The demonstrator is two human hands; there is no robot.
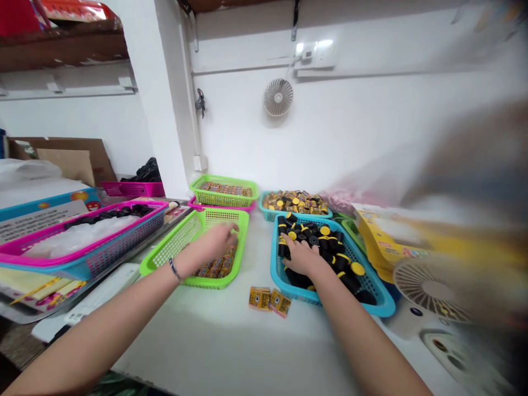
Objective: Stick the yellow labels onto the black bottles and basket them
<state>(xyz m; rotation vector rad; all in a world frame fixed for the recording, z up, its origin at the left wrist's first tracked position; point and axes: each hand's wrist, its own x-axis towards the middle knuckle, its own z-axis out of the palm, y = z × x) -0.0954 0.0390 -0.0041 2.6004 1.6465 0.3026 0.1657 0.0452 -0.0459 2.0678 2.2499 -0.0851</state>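
The hands are apart. The left hand (220, 242) reaches into a green basket (243, 234), its fingers (235, 227) curled over small gold packets (216, 267); whether they grip, I cannot tell. The right hand (301, 258) lies on a heap of black rolls (346, 275) with yellow caps in a blue basket (297, 294), and any grip there is just as unclear. Two loose packets (270, 301) lie on the white table (247, 352), between and below the two baskets.

At 12 o'clock, a second green basket (223, 201) of packets sits on a pink one, beside a teal basket (268, 212) heaped with gold packets. A wall fan (278, 97) hangs above them. At 9 o'clock is a pink-and-blue basket (82, 247) holding white plastic. At 3 o'clock are a yellow box (383, 236) and a blurred desk fan (433, 286).
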